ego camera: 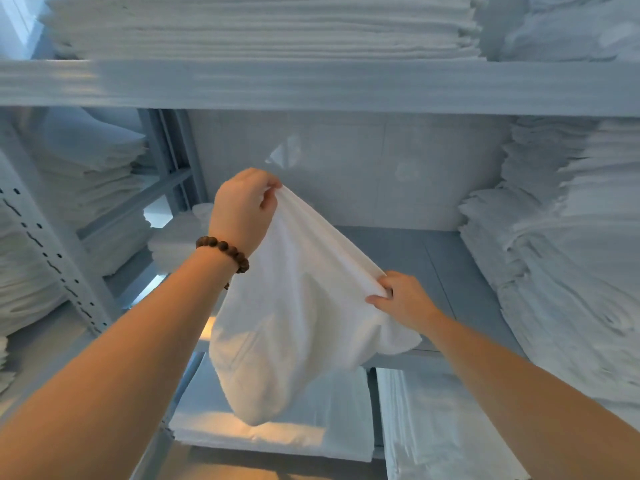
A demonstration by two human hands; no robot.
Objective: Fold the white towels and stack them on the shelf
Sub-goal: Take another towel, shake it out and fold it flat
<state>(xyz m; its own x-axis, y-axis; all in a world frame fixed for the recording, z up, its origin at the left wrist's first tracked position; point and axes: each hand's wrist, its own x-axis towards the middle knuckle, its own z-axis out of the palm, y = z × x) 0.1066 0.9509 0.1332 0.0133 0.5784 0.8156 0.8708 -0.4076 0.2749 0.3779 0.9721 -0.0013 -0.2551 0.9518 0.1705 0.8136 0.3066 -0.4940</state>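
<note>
A white towel [294, 317] hangs in the air in front of a grey shelf [415, 258]. My left hand [242, 209], with a bead bracelet on the wrist, pinches its upper corner high up. Lower and to the right, my right hand [401, 299] grips the other end of the top edge. That edge is stretched slanting between the two hands, and the rest of the cloth sags in loose folds below them.
Tall stacks of folded white towels [561, 254] fill the right of the shelf. More stacks lie on the board above [263, 26], on the left rack [86, 174] and on the lower level [277, 424]. A perforated metal upright [52, 258] stands left.
</note>
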